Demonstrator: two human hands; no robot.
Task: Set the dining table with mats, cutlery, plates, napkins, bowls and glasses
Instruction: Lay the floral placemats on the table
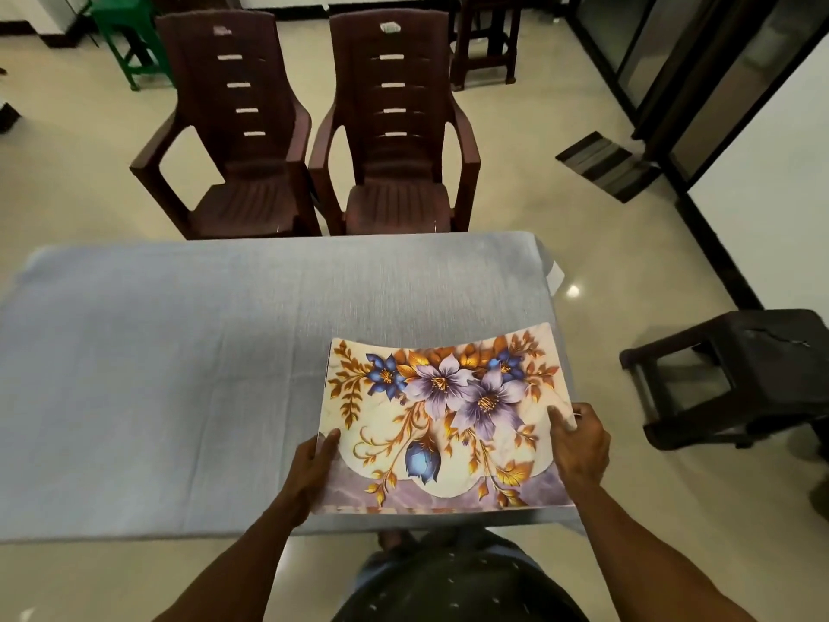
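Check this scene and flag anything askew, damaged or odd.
The floral mat, held at its side edges by the left hand and the right hand, bows instead of lying flat. The dark stool to the right seems cracked on top.

No legible text (chair stickers blurred)

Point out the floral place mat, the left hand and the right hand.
floral place mat (442, 415): head view, printed centre.
left hand (311, 464): head view, back of hand at mat's left edge.
right hand (581, 442): head view, back of hand at mat's right edge.
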